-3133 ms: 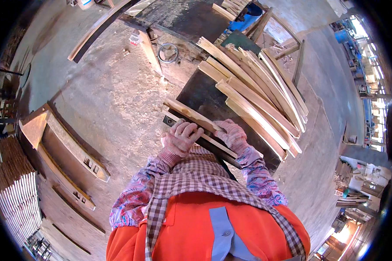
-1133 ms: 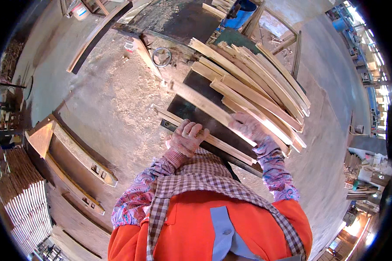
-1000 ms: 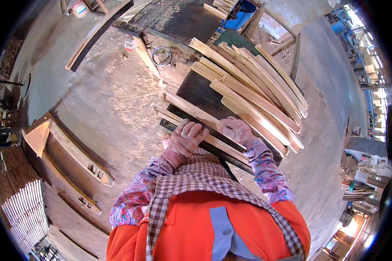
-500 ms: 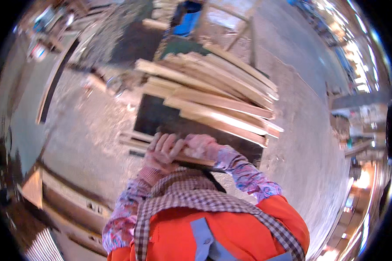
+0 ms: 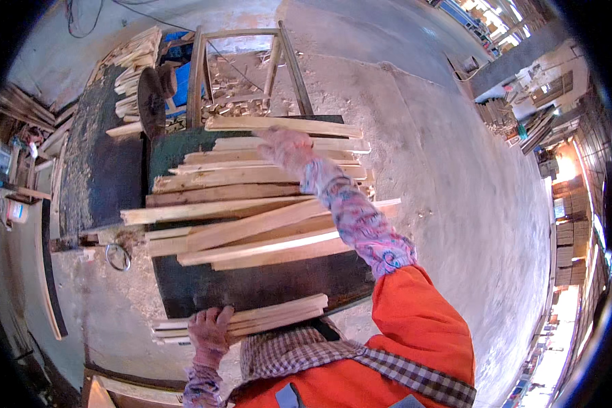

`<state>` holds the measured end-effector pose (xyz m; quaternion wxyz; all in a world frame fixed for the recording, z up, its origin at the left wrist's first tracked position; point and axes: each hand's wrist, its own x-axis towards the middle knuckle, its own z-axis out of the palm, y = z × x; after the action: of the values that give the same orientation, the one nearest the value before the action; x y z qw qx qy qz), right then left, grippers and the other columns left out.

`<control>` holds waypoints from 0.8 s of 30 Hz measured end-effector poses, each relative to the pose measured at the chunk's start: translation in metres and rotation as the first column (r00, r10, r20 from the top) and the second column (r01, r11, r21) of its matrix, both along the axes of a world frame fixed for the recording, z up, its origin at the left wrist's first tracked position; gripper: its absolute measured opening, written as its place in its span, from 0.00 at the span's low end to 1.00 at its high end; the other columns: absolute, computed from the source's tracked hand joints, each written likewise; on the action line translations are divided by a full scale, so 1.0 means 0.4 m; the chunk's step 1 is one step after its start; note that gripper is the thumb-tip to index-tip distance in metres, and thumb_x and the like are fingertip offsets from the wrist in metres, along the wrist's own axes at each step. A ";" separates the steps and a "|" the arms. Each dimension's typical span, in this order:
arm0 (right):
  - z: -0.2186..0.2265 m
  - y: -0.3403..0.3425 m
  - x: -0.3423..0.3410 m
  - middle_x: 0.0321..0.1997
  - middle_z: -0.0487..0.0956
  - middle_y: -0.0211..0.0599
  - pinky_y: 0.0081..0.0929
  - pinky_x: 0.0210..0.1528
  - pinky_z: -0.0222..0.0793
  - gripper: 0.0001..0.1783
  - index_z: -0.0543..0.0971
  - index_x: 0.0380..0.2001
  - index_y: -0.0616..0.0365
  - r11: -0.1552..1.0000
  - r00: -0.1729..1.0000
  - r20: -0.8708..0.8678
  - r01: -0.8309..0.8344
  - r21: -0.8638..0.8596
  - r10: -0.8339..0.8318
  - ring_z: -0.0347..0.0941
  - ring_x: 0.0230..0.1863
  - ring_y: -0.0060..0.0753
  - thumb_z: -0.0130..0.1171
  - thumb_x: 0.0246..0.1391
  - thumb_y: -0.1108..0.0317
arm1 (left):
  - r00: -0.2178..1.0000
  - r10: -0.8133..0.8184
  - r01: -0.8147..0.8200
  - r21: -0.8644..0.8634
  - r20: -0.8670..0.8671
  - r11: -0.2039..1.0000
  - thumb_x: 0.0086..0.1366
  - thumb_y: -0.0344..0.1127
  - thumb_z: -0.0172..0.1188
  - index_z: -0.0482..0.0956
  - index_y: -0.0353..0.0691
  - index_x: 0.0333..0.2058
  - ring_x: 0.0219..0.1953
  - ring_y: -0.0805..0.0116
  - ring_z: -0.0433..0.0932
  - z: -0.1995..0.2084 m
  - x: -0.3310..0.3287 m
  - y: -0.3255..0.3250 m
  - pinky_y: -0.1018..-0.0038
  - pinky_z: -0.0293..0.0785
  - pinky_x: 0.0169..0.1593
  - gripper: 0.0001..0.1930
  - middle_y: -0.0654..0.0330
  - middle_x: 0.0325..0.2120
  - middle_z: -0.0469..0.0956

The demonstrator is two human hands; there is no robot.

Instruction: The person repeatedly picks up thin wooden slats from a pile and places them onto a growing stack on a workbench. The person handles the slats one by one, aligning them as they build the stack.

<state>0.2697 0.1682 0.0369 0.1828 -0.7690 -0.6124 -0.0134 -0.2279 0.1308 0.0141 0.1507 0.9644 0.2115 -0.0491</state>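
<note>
My left hand point(image 5: 211, 332), in a pinkish glove, is closed round a small bundle of pale wooden strips point(image 5: 279, 315) at the near edge of a dark-topped table point(image 5: 265, 289). My right arm stretches across the table. At its end my gloved right hand point(image 5: 287, 147) is over the far strips, fingers extended to the left and spread, gripping nothing that I can see. Just beyond those fingers lies the farthest wooden strip point(image 5: 333, 127). Between my hands, a loose spread of wooden strips point(image 5: 231, 178) lies roughly side by side, some crossing. My right forearm hides parts of them.
A round dark disc point(image 5: 151, 102) stands at the far left, beside a dark bench surface point(image 5: 109, 163) strewn with chips. Past the table rises a wooden frame point(image 5: 289, 68), with offcuts point(image 5: 238, 107) on the floor around it. A metal ring point(image 5: 117, 257) is left of the table.
My right hand has left the near bundle and moved out over the far strips. My left hand stays on the bundle. The view has swung, showing more of the far side.
</note>
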 end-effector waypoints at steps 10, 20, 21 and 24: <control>-0.218 0.075 0.307 0.42 0.83 0.44 0.39 0.37 0.82 0.19 0.77 0.51 0.52 0.857 0.864 0.503 0.266 -0.441 -0.009 0.84 0.43 0.47 0.57 0.53 0.68 | 1.000 0.007 -0.007 0.066 0.001 0.998 0.35 0.66 0.73 0.77 0.62 0.47 0.45 0.62 0.75 0.009 0.005 -0.002 0.58 0.68 0.50 0.38 0.69 0.39 0.72; 0.131 0.026 0.075 0.50 0.77 0.47 0.50 0.52 0.77 0.29 0.75 0.60 0.50 0.956 0.955 0.275 0.175 -0.236 -0.107 0.79 0.51 0.52 0.63 0.54 0.64 | 0.997 -0.005 0.000 0.070 0.077 0.998 0.39 0.72 0.68 0.76 0.61 0.51 0.45 0.62 0.75 0.001 -0.006 -0.002 0.58 0.68 0.51 0.41 0.67 0.40 0.73; 0.165 -0.002 0.035 0.52 0.77 0.48 0.49 0.54 0.76 0.30 0.75 0.61 0.50 0.970 0.968 0.240 0.127 -0.206 -0.076 0.78 0.53 0.53 0.65 0.53 0.61 | 0.997 -0.008 0.003 0.070 0.079 0.998 0.40 0.73 0.68 0.76 0.61 0.53 0.45 0.62 0.75 -0.002 -0.008 -0.001 0.58 0.68 0.51 0.41 0.67 0.40 0.74; 0.214 -0.094 -0.127 0.54 0.75 0.50 0.46 0.58 0.74 0.34 0.74 0.62 0.50 0.981 0.998 0.028 -0.041 -0.189 0.047 0.75 0.57 0.54 0.68 0.52 0.57 | 0.995 -0.016 0.007 0.091 0.096 0.996 0.43 0.73 0.66 0.74 0.58 0.58 0.48 0.60 0.75 -0.006 -0.017 -0.003 0.58 0.68 0.52 0.44 0.65 0.42 0.75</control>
<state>0.2191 0.1306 0.1224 0.0995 -0.7687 -0.6308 0.0364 -0.2349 0.1294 0.0118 0.1164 0.9728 0.2004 0.0065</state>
